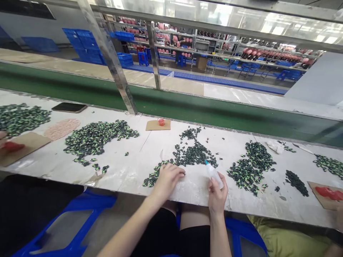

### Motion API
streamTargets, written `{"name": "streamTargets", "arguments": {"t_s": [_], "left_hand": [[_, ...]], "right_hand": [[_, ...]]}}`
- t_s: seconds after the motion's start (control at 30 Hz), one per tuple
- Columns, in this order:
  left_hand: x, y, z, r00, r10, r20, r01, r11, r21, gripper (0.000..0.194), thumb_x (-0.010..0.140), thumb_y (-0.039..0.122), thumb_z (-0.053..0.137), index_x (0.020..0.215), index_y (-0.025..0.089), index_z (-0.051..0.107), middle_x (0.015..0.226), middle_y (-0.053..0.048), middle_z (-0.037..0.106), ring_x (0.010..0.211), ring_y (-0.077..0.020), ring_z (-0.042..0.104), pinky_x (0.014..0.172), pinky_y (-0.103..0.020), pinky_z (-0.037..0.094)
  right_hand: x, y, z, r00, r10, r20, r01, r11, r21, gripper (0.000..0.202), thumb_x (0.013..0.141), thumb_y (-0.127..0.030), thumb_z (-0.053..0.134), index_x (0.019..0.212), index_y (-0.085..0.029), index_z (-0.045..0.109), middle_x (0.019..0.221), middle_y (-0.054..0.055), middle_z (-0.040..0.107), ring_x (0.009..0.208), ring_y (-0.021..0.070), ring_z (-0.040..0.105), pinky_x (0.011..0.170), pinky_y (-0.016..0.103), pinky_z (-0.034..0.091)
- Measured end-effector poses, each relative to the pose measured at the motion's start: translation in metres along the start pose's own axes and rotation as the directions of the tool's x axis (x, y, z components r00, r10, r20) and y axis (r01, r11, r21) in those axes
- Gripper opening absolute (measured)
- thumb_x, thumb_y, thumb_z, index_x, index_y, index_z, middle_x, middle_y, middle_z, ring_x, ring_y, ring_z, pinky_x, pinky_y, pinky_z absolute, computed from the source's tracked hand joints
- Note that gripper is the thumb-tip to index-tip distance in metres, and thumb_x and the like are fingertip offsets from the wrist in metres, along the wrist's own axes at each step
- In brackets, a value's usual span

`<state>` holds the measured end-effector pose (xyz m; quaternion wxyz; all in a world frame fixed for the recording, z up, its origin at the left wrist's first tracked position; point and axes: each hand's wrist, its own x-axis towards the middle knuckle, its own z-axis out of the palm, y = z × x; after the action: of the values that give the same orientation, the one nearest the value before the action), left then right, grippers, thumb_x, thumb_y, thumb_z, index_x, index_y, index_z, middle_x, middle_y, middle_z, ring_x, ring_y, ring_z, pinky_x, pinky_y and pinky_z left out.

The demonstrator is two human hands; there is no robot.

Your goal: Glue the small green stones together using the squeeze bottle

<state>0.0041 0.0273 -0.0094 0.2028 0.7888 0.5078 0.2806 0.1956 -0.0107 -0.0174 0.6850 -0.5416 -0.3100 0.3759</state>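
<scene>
squeeze bottle, translucent white with a blue tip, sits in the right hand above the near part of the white worktable. the fingers of that hand are wrapped round its body, and it leans, tip pointing away from the person and slightly to the left. the left hand is to the left of the bottle, well apart from the right one, its fingers bent and drawn close together; something small and dark shows at the fingertips, but i cannot tell whether it is gripped.

just beyond the bottle and to its left spreads a loose pile of small dark pieces. farther left of the bottle, partly behind the left hand, is a small cluster of black-and-green pieces, and well to the left of that lies a big black-and-green heap. beyond the bottle, off to the left, a cardboard piece carries a small red cup. right of the bottle is another black-and-green pile, with an oblong patch of black pieces farther out. a green belt runs across beyond the bottle, past the table's far edge.
</scene>
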Motion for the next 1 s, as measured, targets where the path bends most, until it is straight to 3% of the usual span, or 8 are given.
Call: {"name": "streamTargets", "arguments": {"t_s": [0.1,0.2,0.4,0.67,0.8,1.0], "left_hand": [[-0.018,0.014,0.028,0.994,-0.077,-0.080,0.081,0.995,0.056,0.023,0.093,0.031,0.049,0.088,0.029,0.072,0.092,-0.004,0.073,0.100,-0.0278,0.058,0.092,-0.051,0.035],[-0.024,0.017,0.038,0.973,-0.137,-0.185,0.153,0.985,0.079,0.020,0.092,0.033,0.052,0.091,0.029,0.072,0.101,-0.005,0.073,0.113,-0.0323,0.054,0.094,-0.055,0.029],[-0.030,0.014,0.038,0.966,-0.095,-0.239,0.105,0.994,0.028,0.021,0.096,0.029,0.047,0.104,0.027,0.067,0.096,-0.004,0.077,0.121,-0.0294,0.055,0.097,-0.052,0.025],[-0.026,0.016,0.040,0.942,-0.061,-0.330,0.066,0.998,0.003,0.013,0.094,0.024,0.054,0.094,0.026,0.067,0.091,0.000,0.078,0.103,-0.0228,0.067,0.094,-0.044,0.026],[-0.025,0.019,0.038,0.914,-0.019,-0.406,0.027,1.000,0.014,0.013,0.093,0.020,0.055,0.090,0.026,0.066,0.089,0.001,0.078,0.094,-0.0202,0.070,0.091,-0.041,0.026],[-0.024,0.022,0.035,0.900,-0.007,-0.435,0.011,1.000,0.007,0.013,0.092,0.017,0.057,0.088,0.026,0.066,0.084,0.003,0.078,0.090,-0.0197,0.071,0.089,-0.040,0.025]], "right_hand": [[0.003,-0.001,-0.002,1.000,0.012,-0.024,-0.011,0.999,0.051,0.035,0.064,-0.044,0.075,0.079,-0.016,0.061,0.057,-0.006,0.048,0.047,0.0065,0.036,0.043,0.021,0.028],[0.005,-0.002,-0.005,0.997,0.051,-0.061,-0.049,0.998,0.035,0.040,0.065,-0.052,0.071,0.076,-0.015,0.063,0.060,-0.003,0.054,0.046,0.0075,0.039,0.041,0.021,0.027],[0.003,-0.002,0.002,0.997,0.053,-0.053,-0.061,0.985,-0.164,0.044,0.065,-0.057,0.072,0.068,-0.015,0.060,0.058,0.000,0.060,0.051,0.0133,0.051,0.049,0.026,0.042],[0.003,-0.002,0.016,0.999,0.016,-0.044,-0.030,0.934,-0.357,0.044,0.065,-0.057,0.069,0.060,-0.015,0.060,0.053,0.001,0.059,0.053,0.0145,0.051,0.052,0.027,0.042],[0.003,-0.002,0.015,0.999,0.038,-0.029,-0.046,0.916,-0.398,0.041,0.067,-0.055,0.068,0.064,-0.014,0.062,0.056,0.002,0.062,0.054,0.0154,0.053,0.054,0.027,0.042],[0.002,-0.002,0.017,0.999,0.052,-0.010,-0.052,0.903,-0.426,0.040,0.068,-0.055,0.067,0.065,-0.014,0.062,0.058,0.002,0.063,0.055,0.0158,0.054,0.054,0.027,0.042]]}}
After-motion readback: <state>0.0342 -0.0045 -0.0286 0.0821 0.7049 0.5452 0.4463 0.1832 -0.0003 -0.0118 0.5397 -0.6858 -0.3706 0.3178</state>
